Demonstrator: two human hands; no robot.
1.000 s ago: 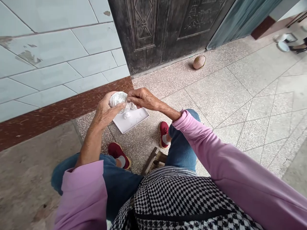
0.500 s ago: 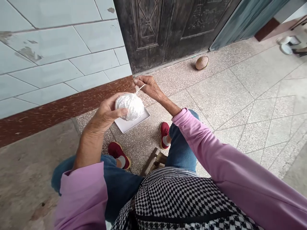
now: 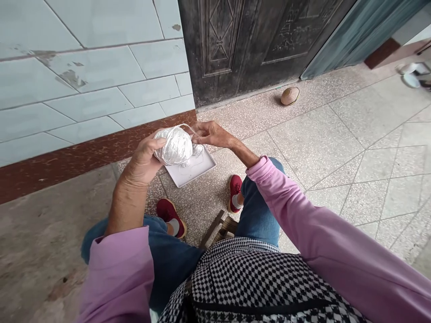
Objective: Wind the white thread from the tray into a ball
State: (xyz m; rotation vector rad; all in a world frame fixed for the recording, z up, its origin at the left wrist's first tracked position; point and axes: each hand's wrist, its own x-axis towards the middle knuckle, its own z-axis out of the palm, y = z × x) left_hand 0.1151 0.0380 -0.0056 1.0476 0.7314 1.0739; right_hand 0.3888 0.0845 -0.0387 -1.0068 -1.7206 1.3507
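A white, shiny ball of yarn (image 3: 175, 147) rests in my left hand (image 3: 144, 157), thumb on its near side and the other fingers hidden beneath or behind it. At the ball's right side my right hand (image 3: 212, 133) pinches the strand (image 3: 186, 127), which loops from the top of the ball to the fingertips. Below, on the floor, lies a shallow white box lid or tray (image 3: 198, 172). Small white bundles (image 3: 197, 150) and thin thread show in it, partly covered by the ball.
A dark carved door (image 3: 242, 54) and a tiled wall (image 3: 101, 72) stand in front. A brownish round object (image 3: 290, 96) lies on the floor by the door. My red shoes (image 3: 167, 211) flank the tray, and part of a wooden stool (image 3: 215, 229) shows between my legs.
My right hand has come down beside the ball, and the strand, taut before, now curves in a loop. The left hand has turned the ball. The view has shifted slightly.
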